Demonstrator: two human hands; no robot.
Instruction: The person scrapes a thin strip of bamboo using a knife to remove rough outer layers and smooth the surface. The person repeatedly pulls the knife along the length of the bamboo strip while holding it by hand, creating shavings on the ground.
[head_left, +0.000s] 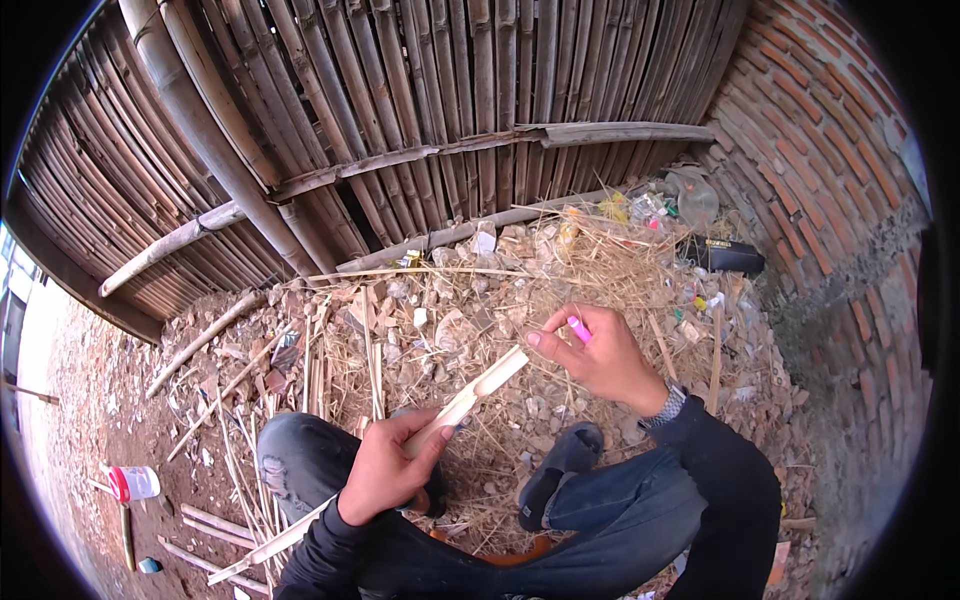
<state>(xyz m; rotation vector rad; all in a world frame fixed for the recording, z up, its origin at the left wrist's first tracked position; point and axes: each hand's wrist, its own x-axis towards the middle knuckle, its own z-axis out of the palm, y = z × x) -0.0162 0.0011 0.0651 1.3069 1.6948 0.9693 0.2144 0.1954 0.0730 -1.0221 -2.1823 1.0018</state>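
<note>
My left hand [392, 462] is closed around a pale split bamboo strip [490, 380] that slants up and right across my lap. A light strip of the same look shows again beyond my left forearm; the forearm hides whether it is one piece. Just past the strip's upper end, my right hand [610, 362] is closed with thumb and forefinger together. A pink cylinder-shaped thing [579, 329] sticks out of that grip; the rest of it is hidden by the fingers. A watch [664, 405] sits on my right wrist.
Rubble and straw cover the ground around my feet. Several bamboo sticks [225, 525] lie at the left, near a red-and-white plastic tub [133, 484]. Ahead rises a bamboo slat wall [450, 100]; a brick wall [830, 150] stands at the right, with a black box-shaped thing [722, 256] near its foot.
</note>
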